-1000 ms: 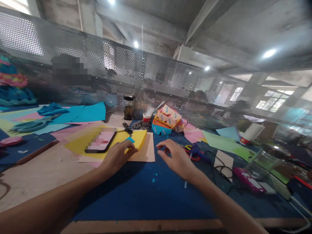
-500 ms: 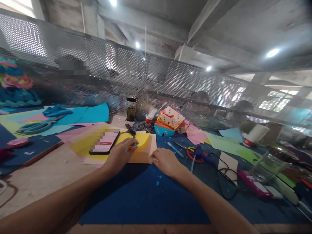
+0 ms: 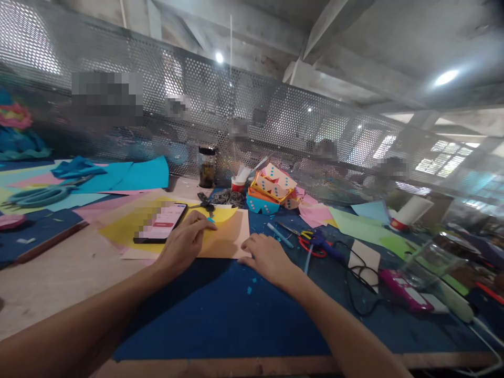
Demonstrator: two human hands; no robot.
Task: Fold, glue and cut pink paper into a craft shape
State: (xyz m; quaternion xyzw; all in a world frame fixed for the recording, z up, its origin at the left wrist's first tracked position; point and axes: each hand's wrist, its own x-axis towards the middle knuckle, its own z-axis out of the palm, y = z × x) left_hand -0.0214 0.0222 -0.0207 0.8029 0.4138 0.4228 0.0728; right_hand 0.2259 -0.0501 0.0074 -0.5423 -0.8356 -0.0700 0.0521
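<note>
My left hand (image 3: 181, 242) lies on a yellow paper sheet (image 3: 222, 214) that rests on a peach sheet (image 3: 230, 237). Its fingers are together and pinch a small blue paper piece (image 3: 211, 220) at the tips. My right hand (image 3: 266, 256) rests palm down at the peach sheet's near right corner, fingers bent and touching its edge. A phone (image 3: 160, 223) lies on the yellow sheet just left of my left hand.
Red-handled scissors (image 3: 311, 242) and a blue pen (image 3: 280, 235) lie right of my right hand. A stack of paper boxes (image 3: 272, 189), a dark jar (image 3: 207, 167) and black cables (image 3: 360, 273) stand beyond. Coloured sheets (image 3: 129, 176) and teal scissors (image 3: 37, 194) lie left. A perforated metal screen (image 3: 252, 121) closes the back.
My right hand came down from the air onto the peach sheet's near right corner. My left hand stayed on the yellow sheet with the blue piece. The view shifted slightly.
</note>
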